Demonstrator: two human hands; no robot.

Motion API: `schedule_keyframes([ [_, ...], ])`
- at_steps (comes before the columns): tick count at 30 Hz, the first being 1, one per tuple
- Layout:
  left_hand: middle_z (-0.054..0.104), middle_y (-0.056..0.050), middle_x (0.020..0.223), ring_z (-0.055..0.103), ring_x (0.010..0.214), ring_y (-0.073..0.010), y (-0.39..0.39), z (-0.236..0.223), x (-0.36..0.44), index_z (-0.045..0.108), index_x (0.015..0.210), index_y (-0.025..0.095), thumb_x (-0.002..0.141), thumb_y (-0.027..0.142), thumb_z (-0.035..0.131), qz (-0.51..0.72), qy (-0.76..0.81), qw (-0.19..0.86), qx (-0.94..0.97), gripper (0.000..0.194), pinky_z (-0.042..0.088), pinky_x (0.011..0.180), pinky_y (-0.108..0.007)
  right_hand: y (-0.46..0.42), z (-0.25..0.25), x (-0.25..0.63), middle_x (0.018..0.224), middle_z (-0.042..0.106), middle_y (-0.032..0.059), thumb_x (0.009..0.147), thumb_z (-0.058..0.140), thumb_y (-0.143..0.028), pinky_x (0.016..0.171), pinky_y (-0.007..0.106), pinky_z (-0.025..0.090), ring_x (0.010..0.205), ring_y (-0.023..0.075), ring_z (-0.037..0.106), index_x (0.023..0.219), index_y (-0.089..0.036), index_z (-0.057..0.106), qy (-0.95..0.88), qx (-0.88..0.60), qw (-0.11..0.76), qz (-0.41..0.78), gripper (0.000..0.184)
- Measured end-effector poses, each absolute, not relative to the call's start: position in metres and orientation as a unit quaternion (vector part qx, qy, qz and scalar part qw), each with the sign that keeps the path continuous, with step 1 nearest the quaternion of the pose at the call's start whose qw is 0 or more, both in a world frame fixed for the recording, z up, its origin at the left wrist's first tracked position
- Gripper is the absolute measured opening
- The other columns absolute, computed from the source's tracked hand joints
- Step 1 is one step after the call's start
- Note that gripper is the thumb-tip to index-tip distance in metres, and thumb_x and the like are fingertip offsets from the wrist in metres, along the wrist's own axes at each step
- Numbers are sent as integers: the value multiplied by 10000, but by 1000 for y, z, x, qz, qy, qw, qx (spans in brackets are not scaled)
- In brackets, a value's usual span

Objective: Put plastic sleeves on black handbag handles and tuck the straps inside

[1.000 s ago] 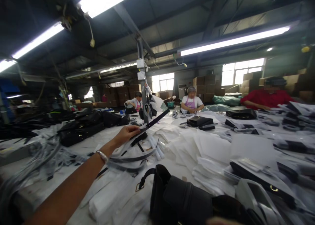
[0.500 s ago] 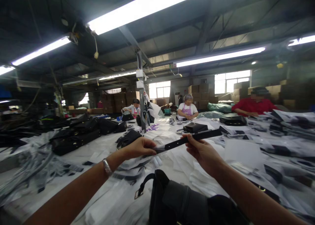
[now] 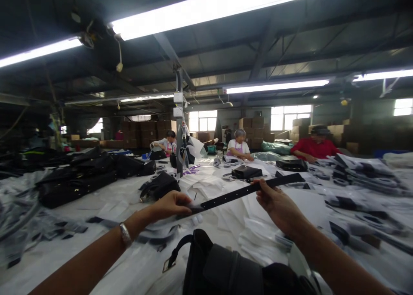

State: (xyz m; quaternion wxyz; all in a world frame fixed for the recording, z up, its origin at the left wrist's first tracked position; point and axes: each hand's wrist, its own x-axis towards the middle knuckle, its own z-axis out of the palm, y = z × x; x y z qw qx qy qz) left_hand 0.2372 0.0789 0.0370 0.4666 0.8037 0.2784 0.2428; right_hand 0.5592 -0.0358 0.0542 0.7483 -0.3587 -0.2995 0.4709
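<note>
A black strap (image 3: pixel 230 195) with a row of small holes is stretched between my two hands above the table. My left hand (image 3: pixel 172 203), with a silver bracelet on the wrist, pinches the strap's left part, where a pale wrapping covers it. Farther along, my right hand (image 3: pixel 274 202) grips the strap between thumb and fingers, and the black end sticks out beyond it to the right. Below them, close to me, stands a black bag (image 3: pixel 230 267) with a short buckled strap (image 3: pixel 172 256) on its left side; its lower part is cut off by the picture edge.
Piled black bags (image 3: pixel 77 178) and wrapped straps (image 3: pixel 29 217) lie on the left. White sheets (image 3: pixel 222 226) cover the middle. More wrapped straps (image 3: pixel 364 174) are heaped on the right. A post (image 3: pixel 179 144) rises beyond, and several people sit across the table.
My hands have moved apart, the left going left and the right going right, so more of the strap's holed length shows bare between them. The view has turned slightly right.
</note>
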Motion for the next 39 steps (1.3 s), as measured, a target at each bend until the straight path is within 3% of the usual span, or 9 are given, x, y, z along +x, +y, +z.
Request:
schedule_keyframes([
  [5,695,-12,710,578,620,-116,65,65,278,753,815,115,681,332,811,278,246,460,806,262,429,628,-234,-29,60,513,919,718,35,698,852,-323,661,143,552,672,75,608,921,-140,768,-384,-356,688,503,301],
  [12,656,-6,745,562,664,-102,72,136,315,718,841,106,663,355,825,431,183,408,784,324,433,641,-226,-10,62,452,1380,556,110,675,863,-339,1026,443,439,1207,264,558,1292,-262,584,-553,-328,591,487,682],
  [15,660,-6,778,578,690,-101,73,164,324,718,871,116,675,353,818,446,127,377,802,324,450,666,-227,5,62,427,1198,682,106,666,864,-357,1060,461,406,1150,278,600,1061,-185,706,-560,-278,578,524,458],
  [18,692,-39,844,625,764,-127,76,175,326,720,960,127,748,389,764,384,81,339,855,339,475,699,-237,18,69,414,940,749,71,845,708,-405,1040,414,445,993,225,678,869,-156,713,-513,-258,609,548,251],
  [21,698,-98,1067,653,935,-157,92,159,311,642,1174,154,919,455,552,368,185,267,871,404,502,766,-246,25,76,423,822,744,59,978,526,-262,920,333,545,860,175,714,818,-152,664,-391,-263,691,547,238],
  [24,680,-127,1114,664,951,-171,117,112,284,617,1164,106,1014,403,356,332,342,212,853,423,531,779,-279,27,75,444,738,729,48,1013,410,-178,812,263,593,774,138,719,766,-156,609,-305,-290,737,529,318],
  [27,671,-70,1072,664,908,-212,135,46,265,635,1102,127,935,364,577,228,421,200,855,295,562,776,-374,28,63,458,681,712,41,1012,393,-160,736,227,613,715,125,718,747,-155,582,-272,-333,736,524,325],
  [32,602,-103,1227,627,1029,-231,143,-38,253,574,1224,161,927,317,599,114,507,166,838,336,544,860,-436,35,36,458,648,709,69,972,461,-131,566,245,629,588,162,707,847,-128,616,-267,-398,685,548,199],
  [39,621,-81,1195,631,1014,-233,185,-18,245,604,1172,165,929,334,594,171,507,146,832,297,542,858,-430,62,4,443,763,739,104,846,651,-63,598,242,639,669,199,738,866,-134,628,-301,-484,547,614,77],
])
